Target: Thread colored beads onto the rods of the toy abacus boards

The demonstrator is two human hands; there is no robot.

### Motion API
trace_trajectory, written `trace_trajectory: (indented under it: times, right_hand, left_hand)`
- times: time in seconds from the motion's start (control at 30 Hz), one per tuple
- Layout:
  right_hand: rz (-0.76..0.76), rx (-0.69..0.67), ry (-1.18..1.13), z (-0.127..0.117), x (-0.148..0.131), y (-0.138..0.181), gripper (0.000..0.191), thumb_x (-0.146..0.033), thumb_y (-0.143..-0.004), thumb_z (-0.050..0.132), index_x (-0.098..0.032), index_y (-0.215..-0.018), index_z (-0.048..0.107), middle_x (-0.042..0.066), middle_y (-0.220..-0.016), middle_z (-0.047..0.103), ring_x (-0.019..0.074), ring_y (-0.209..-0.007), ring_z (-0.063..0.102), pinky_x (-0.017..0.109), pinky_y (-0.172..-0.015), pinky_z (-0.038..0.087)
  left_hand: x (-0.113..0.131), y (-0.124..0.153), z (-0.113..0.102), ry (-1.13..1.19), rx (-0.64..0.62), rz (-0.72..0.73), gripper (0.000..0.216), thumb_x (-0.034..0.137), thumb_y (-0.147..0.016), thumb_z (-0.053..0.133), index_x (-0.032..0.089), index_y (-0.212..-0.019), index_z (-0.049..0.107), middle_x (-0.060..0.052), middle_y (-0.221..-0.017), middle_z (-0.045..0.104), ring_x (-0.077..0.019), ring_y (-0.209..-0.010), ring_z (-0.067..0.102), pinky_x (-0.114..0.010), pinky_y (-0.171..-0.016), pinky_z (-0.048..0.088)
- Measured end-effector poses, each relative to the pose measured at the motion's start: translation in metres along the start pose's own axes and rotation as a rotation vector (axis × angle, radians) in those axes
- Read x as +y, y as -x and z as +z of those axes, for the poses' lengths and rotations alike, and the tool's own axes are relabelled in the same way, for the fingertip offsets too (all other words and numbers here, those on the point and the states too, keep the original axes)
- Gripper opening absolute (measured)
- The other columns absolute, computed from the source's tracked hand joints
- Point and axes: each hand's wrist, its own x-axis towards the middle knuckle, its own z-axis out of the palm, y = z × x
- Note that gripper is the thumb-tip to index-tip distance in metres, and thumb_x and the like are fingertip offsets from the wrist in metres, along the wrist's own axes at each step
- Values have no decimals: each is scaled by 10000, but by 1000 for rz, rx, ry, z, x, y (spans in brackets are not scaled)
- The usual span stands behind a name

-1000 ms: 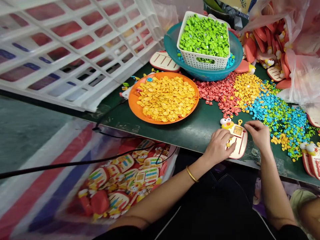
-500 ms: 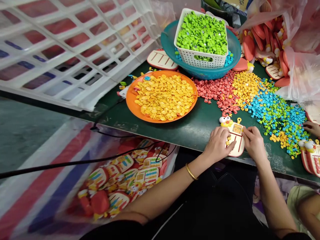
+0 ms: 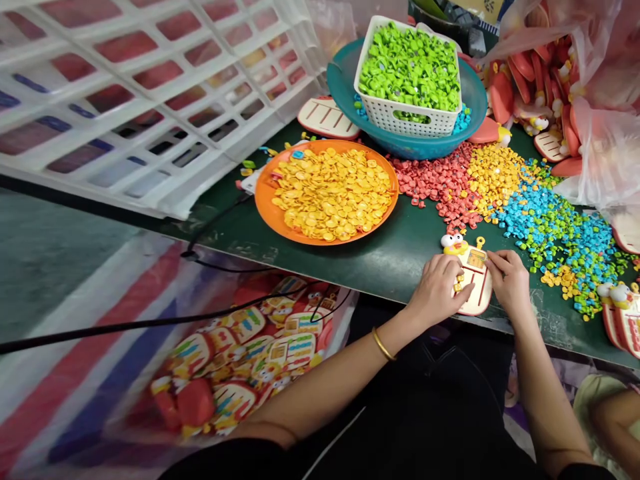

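A cream toy board (image 3: 479,280) with slots, a red rim and a bird head with bulging white eyes (image 3: 454,243) lies at the table's front edge. My left hand (image 3: 440,283) is curled over its left side, thumb across the lower face. Small yellow pieces (image 3: 458,285) show between those fingers and thumb. My right hand (image 3: 510,280) is closed in a pinch at the board's upper right edge, beside the printed panel (image 3: 477,258). Whatever lies between its fingertips is too small to make out.
An orange plate (image 3: 265,217) of yellow pieces stands left. Behind it, a white basket (image 3: 407,117) of green pieces sits in a teal basin (image 3: 345,80). Loose red pieces (image 3: 440,183) and blue-green pieces (image 3: 545,220) are heaped right. A white crate (image 3: 165,113) leans left; finished-looking boards (image 3: 250,353) lie below.
The camera view has shifted slightly. Both hands stay on the toy board in nearly the same pose. Another person's hand at the right edge has left the view.
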Motion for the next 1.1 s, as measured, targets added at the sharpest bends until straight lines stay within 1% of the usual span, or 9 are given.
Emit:
trace_trajectory:
  times: [0.1,0.27,0.5,0.6,0.77,0.9,1.0,1.07,1.1]
  right_hand:
    - [-31,20,68,2,0,-2,291,-301,-968,487,-214,-994,763,85,-913,640,218,-877,587,361,-792,510]
    - [-108,-21,206,4,-5,-3,282,-222,-961,470,-237,-961,752,88,-904,613,227,-886,532,352,-775,484]
    - [-172,105,210,16,-1,8,308,-163,-950,460,-241,-1056,738,98,-940,650,232,-898,546,386,-823,498]
    - [-194,119,162,12,4,5,279,-169,-947,494,-247,-1028,749,85,-926,672,227,-926,583,380,-847,514]
    - [-245,-31,-20,0,1,12,250,-189,-944,520,-255,-987,757,67,-933,698,201,-920,642,352,-819,553]
    - [-191,-37,-112,9,-14,27,300,-185,-942,477,-270,-970,764,60,-950,718,185,-908,677,342,-808,565]
    - [-131,-19,-237,20,-24,12,269,-215,-927,499,-264,-929,763,52,-920,725,179,-886,685,332,-812,562]
    - [-66,23,-280,26,-26,-15,195,-280,-902,565,-246,-909,757,54,-911,721,183,-861,677,327,-794,554]
    - [-24,43,-255,29,-27,-32,179,-319,-883,597,-232,-895,754,60,-905,719,186,-835,670,324,-773,546]
  left_hand:
    - [0,0,0,-3,-5,-7,220,415,-913,583,206,-934,519,-92,-1072,595,-270,-1029,508,-438,-901,449]
    - [1,1,1,-21,-16,-12,247,444,-923,568,203,-960,527,-101,-1078,598,-278,-1043,511,-448,-912,451]
    - [0,2,2,-17,11,5,237,431,-921,571,199,-936,526,-99,-1055,592,-274,-1021,516,-442,-900,460]
    - [0,2,2,-13,17,4,214,400,-903,600,202,-936,526,-93,-1055,591,-273,-1028,518,-435,-902,459]
    - [1,2,2,-22,18,7,216,403,-913,585,199,-936,520,-98,-1053,592,-274,-1024,516,-434,-898,460]
    - [1,1,1,-9,16,17,204,398,-935,543,196,-951,525,-100,-1059,588,-270,-1023,511,-428,-898,462]
    - [1,0,0,4,7,4,180,371,-927,552,192,-933,533,-98,-1032,591,-267,-1015,513,-416,-890,463]
    - [1,0,-2,-3,-7,-12,193,382,-914,577,192,-919,549,-94,-1015,599,-271,-1018,518,-416,-887,457]
    - [1,0,-2,-10,-19,-20,199,388,-909,587,192,-929,565,-95,-1029,605,-273,-1027,520,-419,-889,453]
